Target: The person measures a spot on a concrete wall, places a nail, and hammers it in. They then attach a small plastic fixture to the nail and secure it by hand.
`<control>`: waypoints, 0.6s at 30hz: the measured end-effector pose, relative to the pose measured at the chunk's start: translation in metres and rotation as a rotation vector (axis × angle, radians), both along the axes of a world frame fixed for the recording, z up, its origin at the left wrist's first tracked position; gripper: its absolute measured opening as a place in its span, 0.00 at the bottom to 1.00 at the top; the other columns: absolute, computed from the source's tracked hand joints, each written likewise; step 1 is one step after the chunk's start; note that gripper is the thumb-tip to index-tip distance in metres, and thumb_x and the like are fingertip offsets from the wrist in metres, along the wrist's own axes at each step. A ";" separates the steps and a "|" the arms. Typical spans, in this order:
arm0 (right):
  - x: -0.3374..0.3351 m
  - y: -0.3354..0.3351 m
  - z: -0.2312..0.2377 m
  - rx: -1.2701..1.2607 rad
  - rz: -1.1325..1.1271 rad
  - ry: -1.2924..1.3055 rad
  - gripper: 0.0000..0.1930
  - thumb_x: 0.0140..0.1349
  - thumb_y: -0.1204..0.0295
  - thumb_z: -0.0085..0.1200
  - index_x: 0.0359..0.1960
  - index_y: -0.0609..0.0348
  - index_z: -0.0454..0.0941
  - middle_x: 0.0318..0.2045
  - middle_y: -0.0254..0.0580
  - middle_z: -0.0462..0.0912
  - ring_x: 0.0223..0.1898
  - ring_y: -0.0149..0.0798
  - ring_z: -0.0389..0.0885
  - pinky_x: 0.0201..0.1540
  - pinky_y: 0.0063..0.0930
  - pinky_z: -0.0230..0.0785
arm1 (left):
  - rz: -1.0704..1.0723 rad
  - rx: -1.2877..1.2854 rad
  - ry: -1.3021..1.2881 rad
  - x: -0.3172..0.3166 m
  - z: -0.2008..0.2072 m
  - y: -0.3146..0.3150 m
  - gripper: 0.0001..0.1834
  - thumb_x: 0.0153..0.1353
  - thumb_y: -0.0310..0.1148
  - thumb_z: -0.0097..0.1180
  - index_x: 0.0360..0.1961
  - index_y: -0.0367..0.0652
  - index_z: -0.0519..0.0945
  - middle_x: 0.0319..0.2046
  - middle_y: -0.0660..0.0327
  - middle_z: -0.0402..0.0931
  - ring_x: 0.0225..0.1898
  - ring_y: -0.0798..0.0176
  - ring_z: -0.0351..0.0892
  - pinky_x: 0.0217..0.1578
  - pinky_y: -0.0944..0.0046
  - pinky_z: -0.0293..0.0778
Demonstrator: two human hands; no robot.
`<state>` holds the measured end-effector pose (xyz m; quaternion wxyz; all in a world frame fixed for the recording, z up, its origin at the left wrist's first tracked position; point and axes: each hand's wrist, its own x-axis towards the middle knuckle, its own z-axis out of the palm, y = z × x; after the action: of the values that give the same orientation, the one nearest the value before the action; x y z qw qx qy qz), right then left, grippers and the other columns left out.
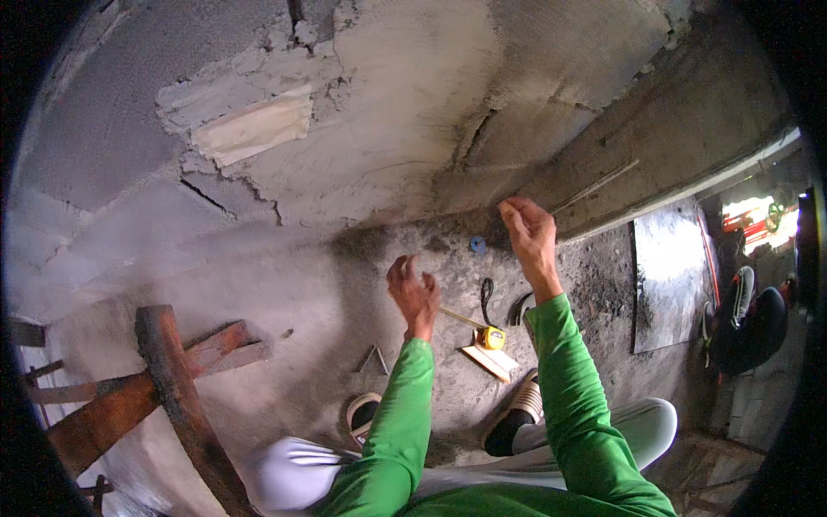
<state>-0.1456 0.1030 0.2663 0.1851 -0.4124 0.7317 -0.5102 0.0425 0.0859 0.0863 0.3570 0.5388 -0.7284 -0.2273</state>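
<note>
My left hand (414, 295) hovers over the floor near the foot of the wall, slightly blurred. Its fingers are loosely curled, with a gap to the thumb and nothing visible in it. Farther right and higher, my right hand (531, 239) is closed, fingertips pressed together near the wall's lower edge; whatever they may hold is too small to make out. Between my forearms lies a yellow tape measure (492, 338), its blade (459, 317) drawn out toward my left hand. A pale wooden-looking piece (491, 360) lies beside it. The cracked grey wall (413, 103) carries a pale patch (257, 127).
Rusty crossed beams (177, 379) stand at left. On the floor lie a blue disc (477, 246), a dark loop (487, 297) and a bent metal piece (374, 358). A ledge (680, 189) runs right, above a sheet (668, 276). Dark shoes (754, 323) show far right.
</note>
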 end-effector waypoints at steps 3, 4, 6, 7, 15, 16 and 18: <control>0.001 0.000 -0.015 0.069 0.016 0.006 0.13 0.65 0.66 0.59 0.41 0.65 0.83 0.32 0.41 0.86 0.33 0.27 0.79 0.37 0.25 0.73 | -0.167 0.053 0.082 -0.024 -0.008 -0.026 0.30 0.57 0.26 0.53 0.64 0.42 0.67 0.58 0.46 0.71 0.58 0.41 0.70 0.57 0.44 0.67; 0.002 0.000 -0.019 0.055 0.011 -0.016 0.13 0.65 0.66 0.59 0.41 0.65 0.83 0.32 0.42 0.87 0.33 0.27 0.80 0.37 0.25 0.73 | -0.197 0.137 0.082 -0.031 -0.012 -0.030 0.30 0.58 0.26 0.53 0.64 0.42 0.68 0.59 0.45 0.71 0.58 0.41 0.70 0.58 0.44 0.67; 0.001 0.000 -0.025 0.103 -0.025 -0.019 0.12 0.65 0.67 0.58 0.41 0.65 0.83 0.32 0.44 0.87 0.34 0.27 0.82 0.38 0.24 0.74 | -0.255 0.089 0.097 -0.040 -0.018 -0.036 0.29 0.58 0.25 0.53 0.64 0.43 0.69 0.58 0.45 0.72 0.59 0.40 0.70 0.59 0.45 0.67; 0.000 -0.001 -0.028 0.084 -0.004 -0.010 0.12 0.65 0.67 0.58 0.41 0.65 0.83 0.32 0.45 0.87 0.34 0.28 0.82 0.39 0.25 0.74 | -0.293 0.113 0.048 -0.043 -0.021 -0.040 0.29 0.59 0.25 0.52 0.64 0.43 0.69 0.58 0.45 0.72 0.59 0.40 0.70 0.59 0.46 0.68; -0.005 -0.013 -0.036 0.100 0.038 -0.044 0.12 0.65 0.67 0.58 0.41 0.65 0.83 0.34 0.48 0.87 0.37 0.37 0.87 0.42 0.28 0.76 | -0.431 0.207 0.233 -0.052 -0.038 -0.044 0.33 0.58 0.22 0.49 0.68 0.45 0.65 0.63 0.45 0.69 0.61 0.41 0.70 0.61 0.50 0.67; -0.004 -0.013 -0.035 0.079 0.065 -0.022 0.12 0.66 0.67 0.57 0.42 0.65 0.83 0.35 0.45 0.86 0.38 0.35 0.85 0.43 0.27 0.75 | -0.444 0.188 0.251 -0.053 -0.038 -0.043 0.33 0.58 0.22 0.49 0.68 0.44 0.65 0.63 0.46 0.69 0.61 0.41 0.70 0.61 0.50 0.68; -0.003 -0.013 -0.032 0.125 0.075 -0.008 0.14 0.67 0.66 0.57 0.44 0.66 0.81 0.36 0.40 0.85 0.40 0.32 0.82 0.45 0.26 0.73 | -0.444 0.259 0.304 -0.054 -0.036 -0.041 0.34 0.58 0.22 0.48 0.68 0.44 0.65 0.63 0.46 0.69 0.61 0.43 0.72 0.62 0.52 0.68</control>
<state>-0.1487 0.0902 0.2347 0.2322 -0.4252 0.7454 -0.4579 -0.0118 0.0446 0.0501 0.3319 0.3670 -0.7315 -0.4691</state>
